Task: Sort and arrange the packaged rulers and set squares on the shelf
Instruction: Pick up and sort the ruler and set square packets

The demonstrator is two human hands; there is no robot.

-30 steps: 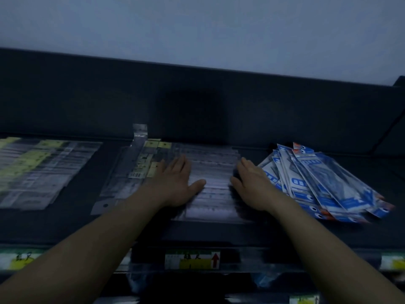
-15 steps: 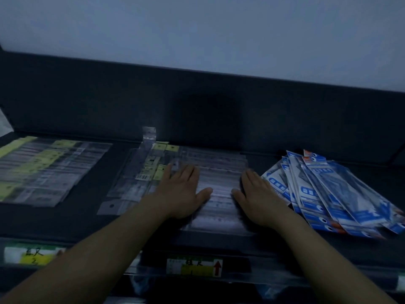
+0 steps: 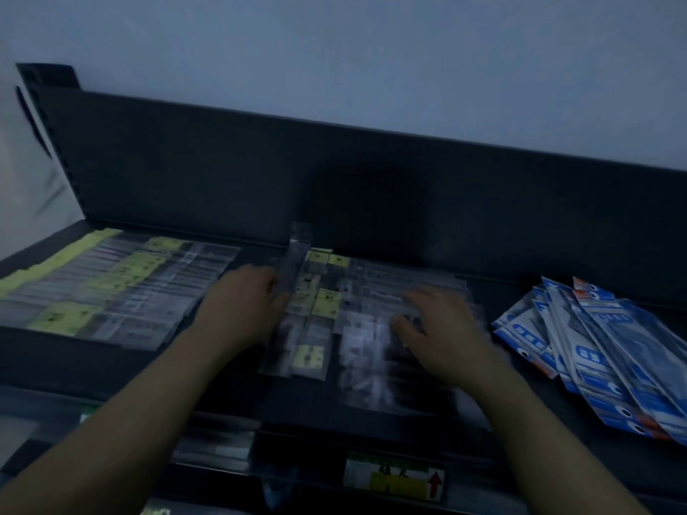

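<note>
On the dark shelf (image 3: 230,381), a middle pile of clear ruler packs with yellow tags (image 3: 314,321) lies beside a wider stack of clear ruler packs (image 3: 371,351). My left hand (image 3: 241,310) is at the left edge of the yellow-tagged pile with its fingers curled against it; blur hides any grip. My right hand (image 3: 446,336) lies flat on the clear stack, fingers spread. One narrow clear pack (image 3: 295,262) sticks out toward the back wall.
A spread of clear and yellow-tagged packs (image 3: 111,288) covers the shelf's left part. A fanned heap of blue-and-white packs (image 3: 602,347) sits at the right. The dark back panel (image 3: 334,180) rises behind. A price label (image 3: 394,479) marks the front rail.
My left hand has slid left, off the clear stack, to the edge of the yellow-tagged pile. My right hand has moved left onto the clear stack. The camera has turned left.
</note>
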